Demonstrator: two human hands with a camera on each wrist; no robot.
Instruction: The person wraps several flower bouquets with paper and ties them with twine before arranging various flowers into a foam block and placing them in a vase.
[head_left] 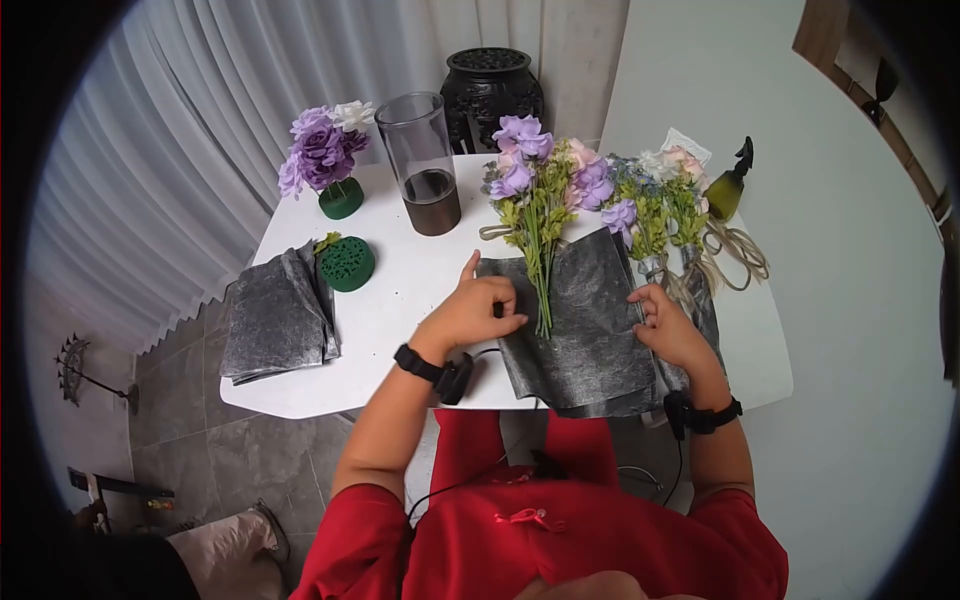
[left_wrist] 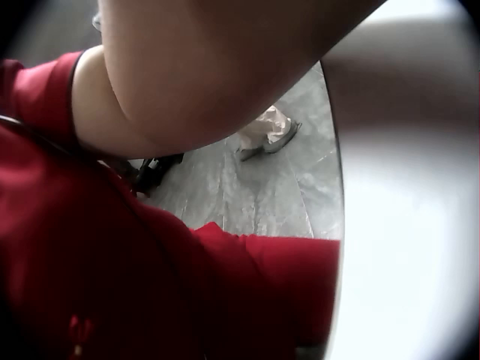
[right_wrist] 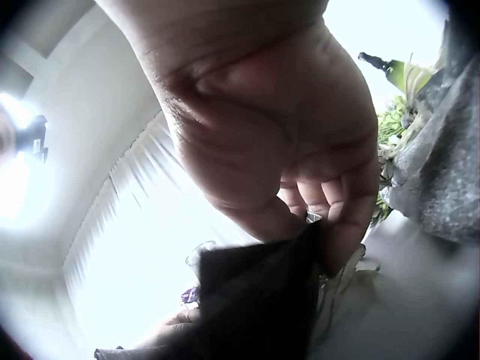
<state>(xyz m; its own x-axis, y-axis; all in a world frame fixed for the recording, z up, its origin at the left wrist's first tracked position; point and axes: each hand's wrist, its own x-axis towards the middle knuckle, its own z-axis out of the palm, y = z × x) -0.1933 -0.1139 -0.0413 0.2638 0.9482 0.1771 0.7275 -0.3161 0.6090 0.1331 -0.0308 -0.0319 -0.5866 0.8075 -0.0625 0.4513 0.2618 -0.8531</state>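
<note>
A dark grey sheet of wrapping paper (head_left: 590, 340) lies at the table's front, with a small bunch of artificial flowers (head_left: 540, 230) on it, lilac heads pointing away and green stems toward me. At the sheet's left edge, my left hand (head_left: 470, 312) grips the paper with curled fingers, thumb beside the stems. My right hand (head_left: 668, 328) pinches the right edge; in the right wrist view the paper's corner (right_wrist: 300, 244) sits between thumb and fingers. The left wrist view shows an arm and red clothing, not the left hand.
Two wrapped bouquets (head_left: 655, 225) tied with twine lie to the right, near a green spray bottle (head_left: 727, 190). A tall glass vase (head_left: 415, 150), purple flowers in green foam (head_left: 342, 200), a loose foam disc (head_left: 347, 264) and folded dark paper (head_left: 275, 315) stand or lie leftward.
</note>
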